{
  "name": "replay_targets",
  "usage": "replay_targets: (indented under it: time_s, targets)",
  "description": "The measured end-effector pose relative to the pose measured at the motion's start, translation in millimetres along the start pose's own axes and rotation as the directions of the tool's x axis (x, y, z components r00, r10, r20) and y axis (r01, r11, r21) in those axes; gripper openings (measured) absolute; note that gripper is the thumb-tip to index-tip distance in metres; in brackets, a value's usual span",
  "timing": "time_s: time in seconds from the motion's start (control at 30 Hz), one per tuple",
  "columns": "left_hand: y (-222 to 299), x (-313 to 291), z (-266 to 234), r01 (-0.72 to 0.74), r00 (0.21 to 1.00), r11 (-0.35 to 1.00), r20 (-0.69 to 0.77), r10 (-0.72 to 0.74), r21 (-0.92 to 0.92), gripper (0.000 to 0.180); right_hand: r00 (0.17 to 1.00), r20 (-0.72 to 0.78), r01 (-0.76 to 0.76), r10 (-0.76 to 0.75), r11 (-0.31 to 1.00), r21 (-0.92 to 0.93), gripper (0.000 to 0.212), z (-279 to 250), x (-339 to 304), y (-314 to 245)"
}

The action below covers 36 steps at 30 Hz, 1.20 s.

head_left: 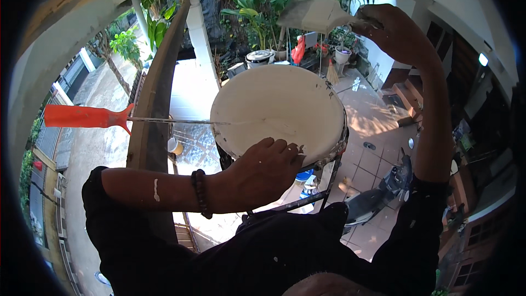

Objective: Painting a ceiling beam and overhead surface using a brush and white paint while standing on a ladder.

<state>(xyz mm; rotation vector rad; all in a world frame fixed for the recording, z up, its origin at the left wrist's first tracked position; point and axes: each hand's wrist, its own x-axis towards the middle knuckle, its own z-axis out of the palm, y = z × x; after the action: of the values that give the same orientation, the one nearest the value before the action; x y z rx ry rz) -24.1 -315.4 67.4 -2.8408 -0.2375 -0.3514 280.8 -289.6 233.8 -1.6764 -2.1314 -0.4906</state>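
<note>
A wide, round off-white tub (pixel 257 93) stands before me, its inside coated with a pale, paint-like substance. My left hand (pixel 263 172) is at its near rim, with curled fingers over the edge; what lies under the palm is hidden. A tool with an orange-red handle (pixel 82 116) juts out to the left, its thin metal rod reaching over the rim into the tub. Raised at the upper right, my right hand (pixel 386 30) grips the edge of a broad, flat, pale piece (pixel 315 15), smeared by motion. White smudges dot both hands and my left forearm.
A long beam (pixel 156 87) slants along the left. Dark metal bars (pixel 301 203) run beneath the tub. Far below are a parked motorbike (pixel 378 192), tiled floor (pixel 364 159), potted plants, a broom (pixel 332 72) and steps (pixel 408 101). A white post (pixel 200 38) rises beyond the beam.
</note>
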Motion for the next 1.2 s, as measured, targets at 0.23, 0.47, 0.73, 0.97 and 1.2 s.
replay_targets:
  time_s: [0.23, 0.47, 0.73, 0.97, 1.2]
  targets:
    - [1.2, 3.5, -7.3, 0.023, 0.996, 0.999, 0.091, -0.019, -0.044, 0.034, 0.877, 0.418, 0.352, -0.234, 0.907, -0.23, 0.022, 68.6, 11.6, -65.0]
    - [0.5, 4.7, -15.1, 0.073, 0.988, 0.983, 0.148, -0.048, -0.168, 0.036, 0.739, 0.526, 0.578, -0.421, 0.797, -0.175, 0.009, 130.5, 17.2, -74.5]
    - [-4.6, 6.3, -13.5, 0.077, 0.987, 0.973, 0.153, -0.044, -0.219, 0.035, 0.56, 0.668, 0.7, -0.491, 0.712, -0.063, 0.011, 188.5, 0.5, -113.6]
    - [-5.9, -0.4, -4.8, 0.07, 0.996, 0.973, 0.065, -0.057, -0.219, 0.033, 0.622, 0.626, 0.669, -0.471, 0.735, -0.112, 0.009, 134.4, 11.2, -109.6]
    - [-7.9, -0.9, -6.6, 0.054, 0.994, 0.975, 0.107, -0.031, -0.216, 0.034, 0.817, 0.432, 0.508, -0.381, 0.831, -0.228, 0.008, 89.1, -12.6, -88.4]
